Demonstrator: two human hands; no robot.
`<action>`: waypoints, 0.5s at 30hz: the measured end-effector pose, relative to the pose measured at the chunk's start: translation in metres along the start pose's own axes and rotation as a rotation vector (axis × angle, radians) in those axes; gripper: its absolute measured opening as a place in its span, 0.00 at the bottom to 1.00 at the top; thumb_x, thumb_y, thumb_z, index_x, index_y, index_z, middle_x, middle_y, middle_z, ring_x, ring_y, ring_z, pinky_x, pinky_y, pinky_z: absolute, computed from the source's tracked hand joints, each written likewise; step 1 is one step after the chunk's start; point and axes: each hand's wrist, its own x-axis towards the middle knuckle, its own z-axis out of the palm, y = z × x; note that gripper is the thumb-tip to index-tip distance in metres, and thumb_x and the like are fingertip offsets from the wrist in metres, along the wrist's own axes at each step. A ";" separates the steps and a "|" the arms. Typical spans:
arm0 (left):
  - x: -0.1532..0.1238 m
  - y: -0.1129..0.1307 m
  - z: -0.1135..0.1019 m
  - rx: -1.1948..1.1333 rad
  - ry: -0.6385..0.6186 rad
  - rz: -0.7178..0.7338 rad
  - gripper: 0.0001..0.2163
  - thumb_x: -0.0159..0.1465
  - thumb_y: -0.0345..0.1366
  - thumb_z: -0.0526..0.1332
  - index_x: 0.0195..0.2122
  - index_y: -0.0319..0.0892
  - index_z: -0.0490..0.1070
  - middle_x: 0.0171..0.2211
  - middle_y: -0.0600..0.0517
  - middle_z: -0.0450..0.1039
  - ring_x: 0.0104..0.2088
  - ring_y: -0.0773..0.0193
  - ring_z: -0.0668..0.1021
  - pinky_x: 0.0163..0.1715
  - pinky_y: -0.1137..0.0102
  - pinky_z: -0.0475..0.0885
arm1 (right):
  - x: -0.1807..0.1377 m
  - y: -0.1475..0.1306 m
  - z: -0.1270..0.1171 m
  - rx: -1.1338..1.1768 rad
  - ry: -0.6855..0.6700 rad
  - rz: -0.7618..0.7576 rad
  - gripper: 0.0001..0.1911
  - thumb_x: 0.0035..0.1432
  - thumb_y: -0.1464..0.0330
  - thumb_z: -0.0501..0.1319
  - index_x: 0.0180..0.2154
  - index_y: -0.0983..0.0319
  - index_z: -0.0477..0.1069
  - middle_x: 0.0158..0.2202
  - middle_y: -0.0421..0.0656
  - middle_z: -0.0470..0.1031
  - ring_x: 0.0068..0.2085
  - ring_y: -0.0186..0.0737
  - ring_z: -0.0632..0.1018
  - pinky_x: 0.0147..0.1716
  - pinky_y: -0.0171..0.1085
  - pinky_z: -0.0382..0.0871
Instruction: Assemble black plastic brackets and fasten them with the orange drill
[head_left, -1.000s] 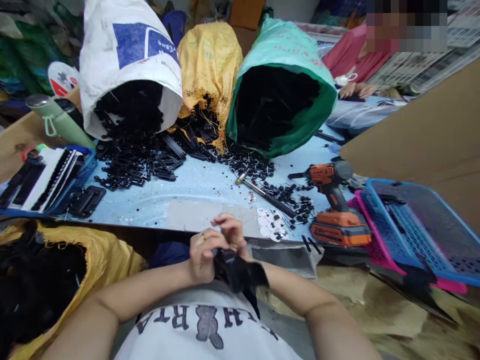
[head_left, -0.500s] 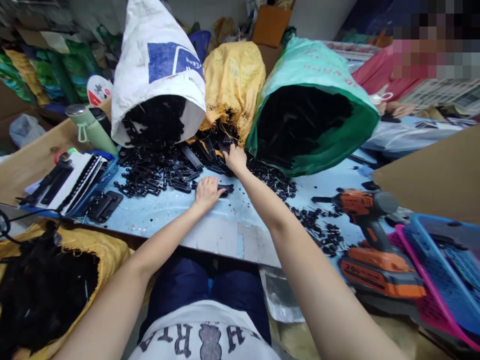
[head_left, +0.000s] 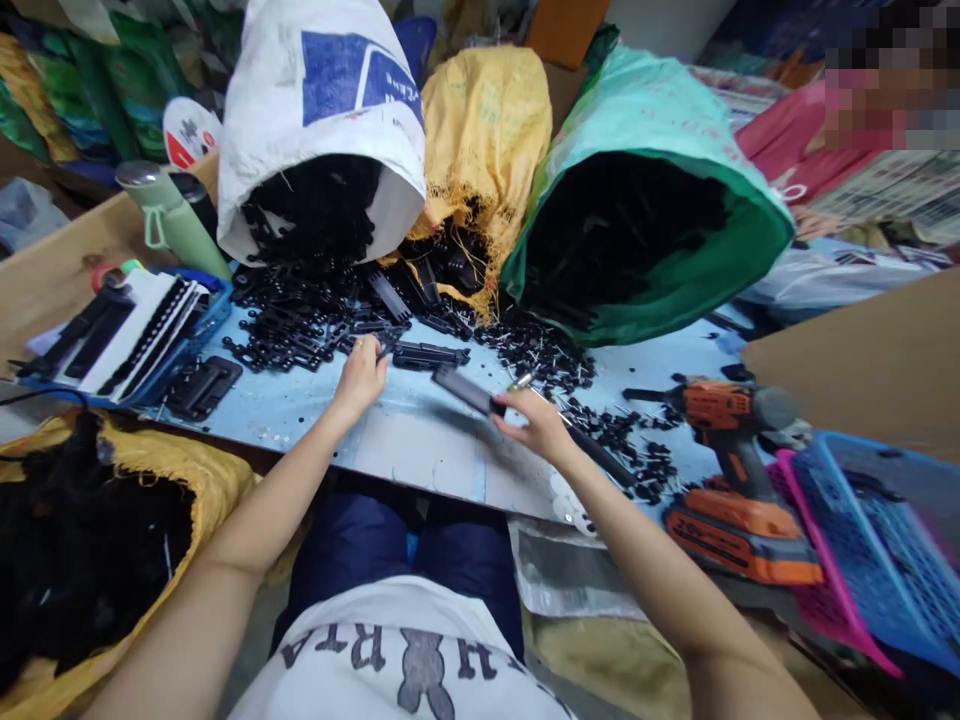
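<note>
My right hand (head_left: 534,425) is closed on the end of a flat black plastic piece (head_left: 466,390), held over the front of the table. Just behind that hand is a long dark tool (head_left: 600,455) with a metal tip; whether the hand touches it I cannot tell. My left hand (head_left: 361,385) has its fingers pinched at the front of a heap of black plastic links (head_left: 289,320). A small dark part (head_left: 387,343) shows at its fingertips. Right of it, a long black plastic part (head_left: 431,355) lies on the blue tabletop (head_left: 300,410).
White (head_left: 360,130), yellow (head_left: 487,120) and green (head_left: 757,270) sacks line the back. An orange cordless drill (head_left: 739,490) and a blue basket (head_left: 885,540) stand right. Loose screws (head_left: 547,350) lie mid-table. A stocked tray (head_left: 225,300) is left. A person in red (head_left: 787,130) sits beyond.
My right hand has come back from the yellow sack's mouth toward me, bringing the flat black piece. My left hand has moved left off the long black part, to the links.
</note>
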 end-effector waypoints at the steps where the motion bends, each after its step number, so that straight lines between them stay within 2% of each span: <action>1: -0.019 0.005 0.002 -0.081 -0.052 0.032 0.04 0.60 0.32 0.57 0.36 0.40 0.64 0.35 0.47 0.69 0.39 0.59 0.73 0.40 0.65 0.68 | -0.026 -0.009 -0.002 -0.002 -0.079 -0.028 0.16 0.59 0.60 0.55 0.43 0.62 0.72 0.36 0.47 0.77 0.37 0.42 0.75 0.39 0.40 0.69; 2: -0.037 0.010 0.004 -0.155 -0.097 0.039 0.05 0.60 0.34 0.58 0.36 0.40 0.64 0.34 0.48 0.69 0.37 0.60 0.74 0.38 0.66 0.69 | -0.044 -0.020 -0.002 -0.023 -0.139 -0.028 0.17 0.60 0.60 0.55 0.45 0.62 0.71 0.37 0.48 0.76 0.38 0.43 0.75 0.39 0.41 0.69; 4: -0.066 0.023 0.010 -0.280 -0.152 0.006 0.08 0.61 0.36 0.57 0.40 0.41 0.64 0.33 0.50 0.70 0.35 0.62 0.74 0.36 0.67 0.69 | -0.058 -0.040 0.005 -0.091 -0.208 0.023 0.22 0.60 0.59 0.55 0.52 0.62 0.67 0.44 0.51 0.74 0.45 0.47 0.73 0.45 0.46 0.66; 6: -0.085 0.038 0.017 -0.376 -0.169 -0.028 0.12 0.62 0.37 0.56 0.46 0.41 0.64 0.35 0.51 0.71 0.34 0.64 0.75 0.36 0.69 0.69 | -0.049 -0.057 0.019 -0.102 -0.204 0.092 0.25 0.60 0.57 0.54 0.56 0.60 0.63 0.50 0.52 0.71 0.51 0.50 0.69 0.53 0.52 0.59; 8: -0.095 0.050 0.022 -0.448 -0.172 -0.028 0.15 0.63 0.37 0.54 0.51 0.41 0.64 0.37 0.49 0.73 0.34 0.65 0.75 0.36 0.70 0.70 | -0.029 -0.070 0.032 0.037 -0.134 0.200 0.24 0.63 0.57 0.50 0.57 0.58 0.63 0.49 0.51 0.71 0.52 0.49 0.68 0.54 0.53 0.57; 10: -0.099 0.061 0.024 -0.501 -0.158 -0.009 0.16 0.64 0.38 0.53 0.52 0.41 0.66 0.41 0.47 0.74 0.35 0.64 0.76 0.37 0.69 0.70 | -0.013 -0.080 0.041 0.341 -0.034 0.378 0.24 0.64 0.56 0.45 0.57 0.58 0.61 0.44 0.50 0.72 0.45 0.45 0.73 0.48 0.49 0.65; 12: -0.101 0.068 0.023 -0.536 -0.134 0.015 0.16 0.65 0.39 0.53 0.52 0.41 0.67 0.43 0.46 0.74 0.37 0.64 0.76 0.39 0.69 0.71 | -0.006 -0.087 0.042 0.709 0.002 0.560 0.28 0.64 0.54 0.43 0.61 0.59 0.55 0.37 0.47 0.74 0.35 0.41 0.76 0.36 0.44 0.72; 13: -0.102 0.071 0.022 -0.545 -0.123 0.027 0.17 0.65 0.39 0.53 0.52 0.42 0.68 0.43 0.46 0.74 0.37 0.64 0.76 0.39 0.69 0.71 | -0.005 -0.090 0.040 0.865 -0.004 0.616 0.30 0.64 0.53 0.43 0.62 0.60 0.52 0.34 0.45 0.73 0.30 0.39 0.75 0.31 0.42 0.73; 15: -0.104 0.075 0.019 -0.536 -0.110 0.058 0.16 0.65 0.38 0.53 0.52 0.42 0.69 0.41 0.47 0.74 0.39 0.63 0.76 0.41 0.68 0.71 | -0.009 -0.092 0.033 1.043 -0.022 0.620 0.32 0.63 0.52 0.45 0.63 0.60 0.50 0.31 0.42 0.73 0.24 0.35 0.73 0.25 0.38 0.73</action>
